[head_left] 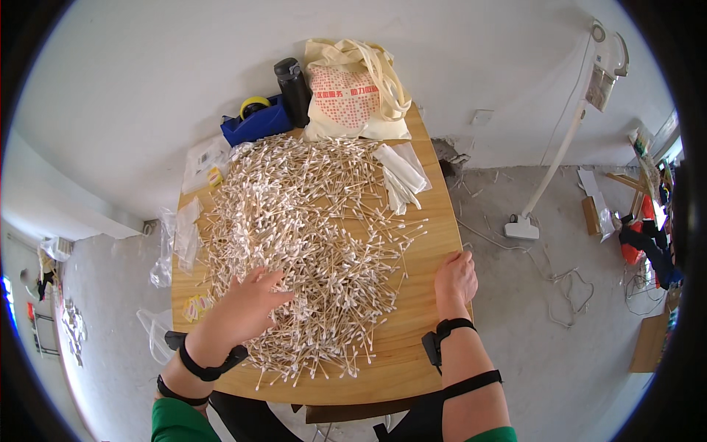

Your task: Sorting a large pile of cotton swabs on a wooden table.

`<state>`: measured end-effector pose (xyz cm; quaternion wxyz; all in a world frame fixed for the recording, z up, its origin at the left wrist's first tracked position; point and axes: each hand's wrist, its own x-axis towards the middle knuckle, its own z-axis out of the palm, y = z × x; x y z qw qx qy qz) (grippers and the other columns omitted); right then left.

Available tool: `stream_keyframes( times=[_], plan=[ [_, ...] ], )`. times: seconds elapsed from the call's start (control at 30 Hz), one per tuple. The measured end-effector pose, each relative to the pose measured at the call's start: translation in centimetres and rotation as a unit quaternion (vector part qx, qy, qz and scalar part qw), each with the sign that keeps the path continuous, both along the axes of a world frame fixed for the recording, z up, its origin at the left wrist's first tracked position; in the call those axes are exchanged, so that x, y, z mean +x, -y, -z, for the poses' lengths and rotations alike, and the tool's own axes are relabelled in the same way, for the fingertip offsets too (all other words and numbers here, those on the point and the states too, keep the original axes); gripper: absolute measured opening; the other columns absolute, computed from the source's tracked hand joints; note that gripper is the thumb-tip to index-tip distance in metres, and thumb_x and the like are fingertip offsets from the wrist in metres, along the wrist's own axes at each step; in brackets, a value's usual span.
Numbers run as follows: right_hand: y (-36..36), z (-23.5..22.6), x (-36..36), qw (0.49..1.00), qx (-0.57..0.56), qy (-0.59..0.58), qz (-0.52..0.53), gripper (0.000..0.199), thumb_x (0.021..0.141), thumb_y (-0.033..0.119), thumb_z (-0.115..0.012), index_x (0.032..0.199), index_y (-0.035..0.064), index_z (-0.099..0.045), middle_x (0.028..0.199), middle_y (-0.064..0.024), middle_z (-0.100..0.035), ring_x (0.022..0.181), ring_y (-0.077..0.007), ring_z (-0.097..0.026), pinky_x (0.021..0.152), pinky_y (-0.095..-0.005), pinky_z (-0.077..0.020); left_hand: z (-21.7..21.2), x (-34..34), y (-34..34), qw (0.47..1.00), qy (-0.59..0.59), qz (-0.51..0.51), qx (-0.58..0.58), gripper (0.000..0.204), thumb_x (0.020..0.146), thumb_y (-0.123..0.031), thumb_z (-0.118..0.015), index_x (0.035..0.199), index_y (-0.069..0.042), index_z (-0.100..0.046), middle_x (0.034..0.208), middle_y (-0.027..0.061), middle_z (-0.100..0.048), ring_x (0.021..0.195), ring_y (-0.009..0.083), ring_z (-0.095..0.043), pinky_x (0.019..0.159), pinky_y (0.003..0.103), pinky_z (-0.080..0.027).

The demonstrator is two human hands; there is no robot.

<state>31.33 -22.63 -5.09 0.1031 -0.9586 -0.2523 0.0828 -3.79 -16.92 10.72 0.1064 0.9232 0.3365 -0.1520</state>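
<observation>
A broad heap of cotton swabs (pixel 309 243) with wooden sticks and white tips spreads over the wooden table (pixel 423 324). My left hand (pixel 247 306) is at the heap's near left part, thumb and fingers apart. Its fingertips reach over the swabs, and no swab shows in its grasp. On the table's right edge rests my right hand (pixel 455 280), with its fingers curled in and closed. Whatever those fingers may hold is hidden. Black straps circle both my forearms.
Along the back stand a blue tape dispenser (pixel 258 121), a black bottle (pixel 293 92) and a cream tote bag (pixel 353 96). White plastic packets (pixel 401 177) lie back right. Clear bags (pixel 163 250) hang at the left edge. A white upright vacuum (pixel 521 227) leans right, beside cables (pixel 567 287).
</observation>
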Motion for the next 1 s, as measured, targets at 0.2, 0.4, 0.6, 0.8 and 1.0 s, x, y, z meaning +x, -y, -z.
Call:
stream_keyframes(
  times=[0.2,0.4,0.6,0.8,1.0],
  plan=[
    [0.3,-0.3,0.3,1.0,-0.012,0.005,0.014,0.033,0.099,0.031,-0.038,0.101,0.004,-0.056,0.102,-0.0165,-0.066,0.091,-0.0349,-0.066,0.077,-0.0455,-0.0536,1.9,7.2,-8.8,0.985,0.148,-0.086,-0.032,0.016,0.086,-0.017,-0.061,0.088,-0.004,-0.069,0.089,0.0154,-0.063,0.088,0.0341,-0.062,0.081,0.041,-0.051],
    [0.0,-0.7,-0.3,1.0,-0.013,-0.007,0.008,0.033,0.1,0.031,-0.037,0.101,0.0049,-0.056,0.102,-0.0157,-0.066,0.094,-0.0336,-0.065,0.079,-0.0441,-0.0534,9.8,12.4,-16.0,0.967,-0.079,-0.24,0.033,0.024,0.083,-0.024,-0.064,0.097,-0.005,-0.073,0.105,0.0157,-0.069,0.098,0.0318,-0.067,0.08,0.041,-0.055],
    [-0.2,-0.3,-0.2,1.0,-0.006,-0.019,0.002,0.033,0.1,0.031,-0.037,0.101,0.0046,-0.056,0.101,-0.0159,-0.066,0.093,-0.0334,-0.066,0.078,-0.0441,-0.0538,11.1,12.7,-16.3,0.941,-0.081,-0.33,-0.002,0.034,0.077,-0.027,-0.071,0.103,-0.006,-0.073,0.108,0.0154,-0.069,0.101,0.031,-0.067,0.082,0.04,-0.055],
    [-0.1,-0.5,-0.1,1.0,-0.007,-0.02,0.005,0.032,0.1,0.031,-0.038,0.101,0.0047,-0.056,0.101,-0.0156,-0.066,0.092,-0.0329,-0.066,0.078,-0.0433,-0.0539,12.2,12.3,-16.6,0.936,-0.043,-0.349,-0.008,0.033,0.076,-0.024,-0.07,0.103,-0.006,-0.072,0.106,0.0165,-0.07,0.099,0.0315,-0.067,0.083,0.04,-0.054],
    [0.0,-0.2,0.1,1.0,-0.003,-0.021,0.009,0.032,0.099,0.031,-0.039,0.1,0.0053,-0.057,0.1,-0.0156,-0.066,0.092,-0.0329,-0.066,0.077,-0.0433,-0.0539,11.8,10.1,-15.9,0.888,0.229,-0.394,-0.065,0.022,0.078,-0.023,-0.068,0.088,-0.003,-0.071,0.085,0.0151,-0.071,0.077,0.0282,-0.069,0.074,0.039,-0.055]
  ],
)
